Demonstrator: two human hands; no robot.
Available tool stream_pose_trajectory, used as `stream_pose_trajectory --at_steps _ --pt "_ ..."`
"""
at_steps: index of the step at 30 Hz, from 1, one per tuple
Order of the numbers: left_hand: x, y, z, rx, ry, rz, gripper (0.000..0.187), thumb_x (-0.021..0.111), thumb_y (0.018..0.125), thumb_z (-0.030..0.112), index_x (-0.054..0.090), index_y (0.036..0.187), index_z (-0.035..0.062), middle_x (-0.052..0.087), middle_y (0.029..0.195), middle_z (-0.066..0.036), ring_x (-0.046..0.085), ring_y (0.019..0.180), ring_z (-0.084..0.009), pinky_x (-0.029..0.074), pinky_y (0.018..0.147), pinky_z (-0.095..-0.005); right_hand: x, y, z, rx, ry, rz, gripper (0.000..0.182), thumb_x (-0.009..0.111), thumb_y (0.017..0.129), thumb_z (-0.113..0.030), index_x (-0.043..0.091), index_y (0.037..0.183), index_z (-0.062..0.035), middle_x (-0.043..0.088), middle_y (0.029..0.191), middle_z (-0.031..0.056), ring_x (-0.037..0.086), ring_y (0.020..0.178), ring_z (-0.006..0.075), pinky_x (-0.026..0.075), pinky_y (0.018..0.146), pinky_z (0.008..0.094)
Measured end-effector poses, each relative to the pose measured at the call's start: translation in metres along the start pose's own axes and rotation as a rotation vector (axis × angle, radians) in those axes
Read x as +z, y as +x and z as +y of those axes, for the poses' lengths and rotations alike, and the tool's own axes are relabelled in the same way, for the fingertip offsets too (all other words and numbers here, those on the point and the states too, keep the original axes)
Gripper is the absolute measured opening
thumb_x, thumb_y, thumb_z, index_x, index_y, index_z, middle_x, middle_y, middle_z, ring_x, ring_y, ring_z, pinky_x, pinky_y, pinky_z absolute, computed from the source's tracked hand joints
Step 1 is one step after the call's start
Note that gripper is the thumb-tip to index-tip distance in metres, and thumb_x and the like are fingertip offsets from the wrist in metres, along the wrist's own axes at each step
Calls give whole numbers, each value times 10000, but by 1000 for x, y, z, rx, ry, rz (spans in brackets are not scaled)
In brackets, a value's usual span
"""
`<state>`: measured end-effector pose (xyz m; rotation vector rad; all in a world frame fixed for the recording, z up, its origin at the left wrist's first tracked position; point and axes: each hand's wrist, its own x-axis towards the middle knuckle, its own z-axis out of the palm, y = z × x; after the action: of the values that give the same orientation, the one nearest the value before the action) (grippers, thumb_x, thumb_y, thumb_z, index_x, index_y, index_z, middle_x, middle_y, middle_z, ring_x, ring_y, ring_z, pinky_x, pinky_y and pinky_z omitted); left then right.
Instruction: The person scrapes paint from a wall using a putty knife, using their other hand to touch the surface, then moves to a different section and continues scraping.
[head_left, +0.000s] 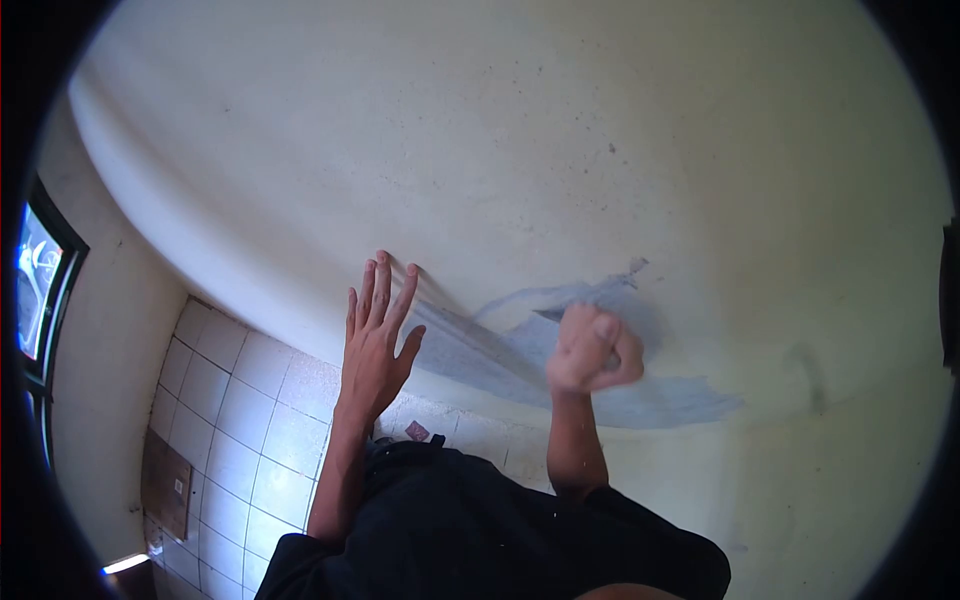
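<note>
Wall: you face a pale cream plastered wall [560, 130], and a bluish-grey scuffed patch [600, 375] runs across its lower part, from beside your left fingers out past your right fist to the right.
Left hand: your left hand [375, 335] lies flat and open against the wall, fingers spread and pointing up, touching the left end of the patch; it holds nothing.
Right hand: your right hand [592, 350] is closed into a tight fist pressed on the middle of the patch. Whatever sits inside the fist is hidden, so you cannot tell what it holds.
Step in hand: judging by the grey streaks around the fist, you seem to be in the middle of rubbing this stretch of wall, with the left palm as your brace.
Next move calls for: an even press from the fist and strokes that overlap toward the untouched cream area at the patch's ragged right edge; keep the left palm planted so your weight does not shift.
Surroundings: near and low on the left lies a white tiled floor [230, 420], with a flat brown cardboard piece [168, 485] on it. A dark-framed window [40, 285] sits at the far left.
</note>
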<state>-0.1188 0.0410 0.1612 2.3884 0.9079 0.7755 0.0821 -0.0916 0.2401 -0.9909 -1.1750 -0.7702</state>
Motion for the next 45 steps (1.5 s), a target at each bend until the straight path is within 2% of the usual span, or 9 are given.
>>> stream_pose_trajectory --at_steps 5,8,14,19,25,31,36,40,45 --pt "-3 2 1 -10 3 -9 865 731 987 151 290 1716 301 81 1821 -82 85 1675 -284 126 1354 -553 -4 54 -45 -120 580 83 356 522 1005 -51 339 703 -92 404 489 4 372 382 109 238 356 271" --pt "2 4 1 -15 1 4 851 722 993 152 294 1715 298 86 1819 -86 85 1675 -283 113 1355 -552 3 29 -18 26 291 -29 335 494 1005 -36 341 710 -82 388 475 12 371 382 107 238 361 269" --pt "2 2 1 -23 11 -1 840 712 999 151 295 1715 290 87 1819 -88 86 1675 -284 105 1354 -553 -15 50 -36 -138 537 -26 92 541 874 -16 482 809 -44 436 526 8 370 397 130 266 375 290" --pt "0 -1 2 -24 -1 -3 832 710 1000 148 307 1711 299 95 1820 -76 90 1675 -281 99 1354 -555 7 3 7 -146 -40 75 98 549 792 -2 478 807 -67 423 528 -9 348 398 135 271 378 284" --pt "1 0 -1 -28 12 -11 836 724 997 163 311 1707 317 96 1820 -68 92 1674 -267 90 1356 -555 -14 44 -41 -87 574 80 330 527 937 -8 301 712 -94 439 508 19 374 386 124 292 370 274" --pt "3 0 -2 -26 6 -6 820 711 1010 175 305 1708 319 98 1819 -67 89 1674 -265 83 1358 -554 0 10 -13 -31 290 -28 329 520 985 -15 327 724 -70 440 496 30 353 383 109 268 364 263" --pt "4 -1 -1 -22 -3 -10 819 705 1013 170 301 1710 318 99 1818 -71 91 1674 -271 80 1356 -560 -25 35 -34 -187 382 34 153 587 825 -46 464 736 -68 557 563 45 514 425 189 394 424 310" --pt "3 -2 -1 -15 -41 -9 821 706 1010 166 305 1711 310 99 1818 -81 92 1674 -281 78 1353 -565 -8 -29 11 -37 -141 28 109 572 820 -37 571 714 -61 611 610 73 606 510 235 460 509 323" --pt "6 -2 -4 -8 -50 25 839 712 1001 175 301 1707 368 116 1823 -41 117 1675 -260 79 1343 -588 -5 17 -35 -35 493 78 221 555 845 -28 454 660 -99 530 540 52 492 417 171 399 426 311"
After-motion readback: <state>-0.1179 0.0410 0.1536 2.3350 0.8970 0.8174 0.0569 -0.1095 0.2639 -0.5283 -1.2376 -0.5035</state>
